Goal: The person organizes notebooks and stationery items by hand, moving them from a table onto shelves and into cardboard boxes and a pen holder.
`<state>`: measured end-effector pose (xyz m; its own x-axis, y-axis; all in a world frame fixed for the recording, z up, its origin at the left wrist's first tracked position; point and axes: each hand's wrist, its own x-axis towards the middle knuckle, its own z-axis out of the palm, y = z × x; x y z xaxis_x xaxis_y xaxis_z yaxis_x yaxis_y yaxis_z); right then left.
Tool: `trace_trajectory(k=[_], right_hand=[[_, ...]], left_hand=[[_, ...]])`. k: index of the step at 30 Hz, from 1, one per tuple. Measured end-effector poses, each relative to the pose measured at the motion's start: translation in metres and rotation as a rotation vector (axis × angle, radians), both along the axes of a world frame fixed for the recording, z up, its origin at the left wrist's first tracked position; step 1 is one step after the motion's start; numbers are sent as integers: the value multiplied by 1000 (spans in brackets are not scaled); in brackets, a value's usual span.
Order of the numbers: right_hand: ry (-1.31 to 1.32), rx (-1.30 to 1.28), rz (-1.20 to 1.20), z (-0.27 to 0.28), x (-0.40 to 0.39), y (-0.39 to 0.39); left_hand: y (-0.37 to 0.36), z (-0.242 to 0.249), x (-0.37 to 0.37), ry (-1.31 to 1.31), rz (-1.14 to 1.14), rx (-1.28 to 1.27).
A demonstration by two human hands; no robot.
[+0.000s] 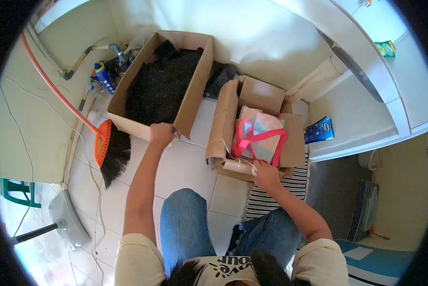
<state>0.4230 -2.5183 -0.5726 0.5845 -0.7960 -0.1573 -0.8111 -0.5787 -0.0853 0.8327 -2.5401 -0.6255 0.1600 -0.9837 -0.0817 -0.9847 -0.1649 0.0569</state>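
Note:
My left hand (161,134) is closed on the near right corner of a long cardboard box (198,86). Dark bubble-wrap-like sheeting (161,88) fills much of that box. To the right stands a smaller cardboard box (222,124) with its flaps up and worn edges. Inside it lies a pale patterned bag (266,125) with bright pink straps (269,137). My right hand (267,175) is closed over this second box's near edge, beside the straps; its fingertips are partly hidden.
An orange broom (102,148) leans at the left, near a blue bottle (104,77) and pipes. A flat grey mop head (68,220) and a thin cable lie on the tiles. A striped mat (266,202) is under the right box, with a blue pouch (319,130) nearby.

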Motion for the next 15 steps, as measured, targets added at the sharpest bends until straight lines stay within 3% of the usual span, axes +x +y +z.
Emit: trace_trajectory(k=[2, 8, 12, 15], right_hand=[[26, -3, -11, -1, 0, -1], [-3, -26, -20, -8, -2, -2], [-81, -62, 8, -2, 2, -3], [-80, -68, 22, -1, 5, -7]], left_hand=[[28, 30, 3, 36, -17, -70], [170, 90, -28, 41, 36, 162], [235, 78, -40, 77, -51, 67], [238, 66, -43, 83, -40, 78]])
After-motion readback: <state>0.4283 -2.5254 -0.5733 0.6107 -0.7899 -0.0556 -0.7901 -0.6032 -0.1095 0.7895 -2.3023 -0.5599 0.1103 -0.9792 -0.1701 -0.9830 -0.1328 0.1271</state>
